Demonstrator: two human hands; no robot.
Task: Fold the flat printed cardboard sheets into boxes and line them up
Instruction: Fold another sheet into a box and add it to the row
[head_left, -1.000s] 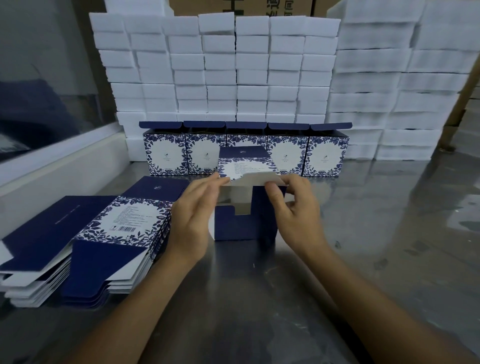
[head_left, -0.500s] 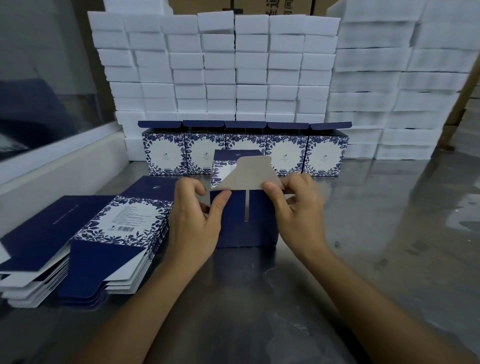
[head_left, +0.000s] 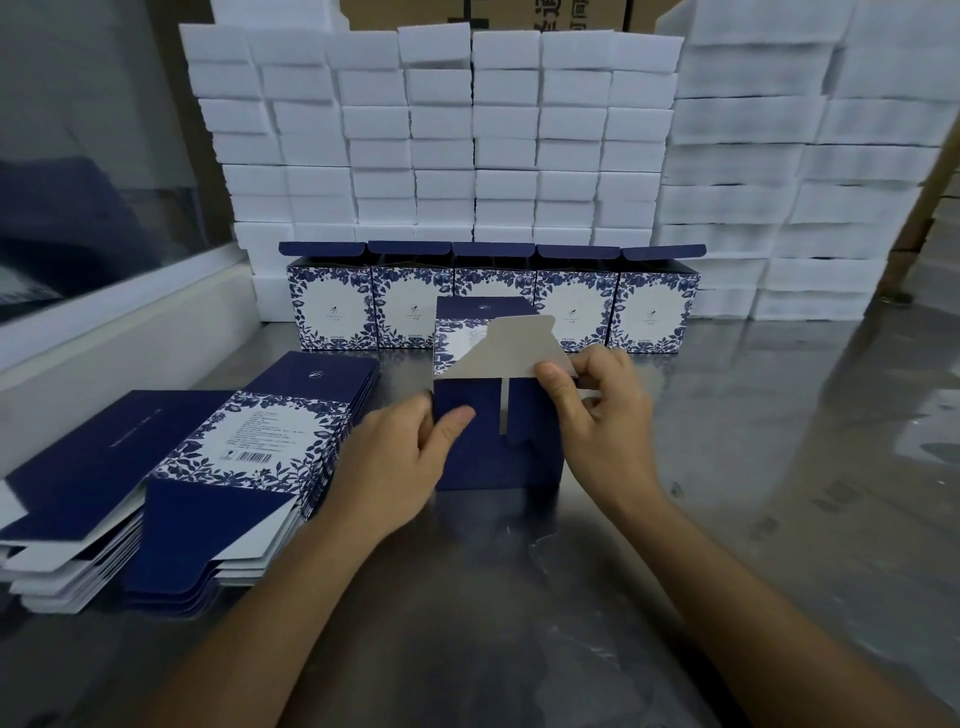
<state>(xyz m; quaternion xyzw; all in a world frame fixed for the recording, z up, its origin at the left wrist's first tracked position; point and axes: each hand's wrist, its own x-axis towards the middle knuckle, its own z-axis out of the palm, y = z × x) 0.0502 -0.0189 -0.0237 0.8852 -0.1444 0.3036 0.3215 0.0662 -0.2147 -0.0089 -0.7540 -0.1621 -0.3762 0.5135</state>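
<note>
On the steel table (head_left: 753, 467), in front of the row of five folded boxes (head_left: 493, 306), my left hand (head_left: 400, 462) grips the half-built box (head_left: 498, 447) (thumb on its navy face) while my right hand (head_left: 602, 415) pinches its grey flap (head_left: 511, 348). Flat sheets (head_left: 208, 467) lie stacked left.

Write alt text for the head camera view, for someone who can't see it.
Two bare hands fold a dark blue box on a shiny metal table: the left hand steadies its side while the right hand pinches a grey flap. Five finished floral boxes stand in a row behind, before stacked white blocks; flat printed sheets lie piled at the left.
</note>
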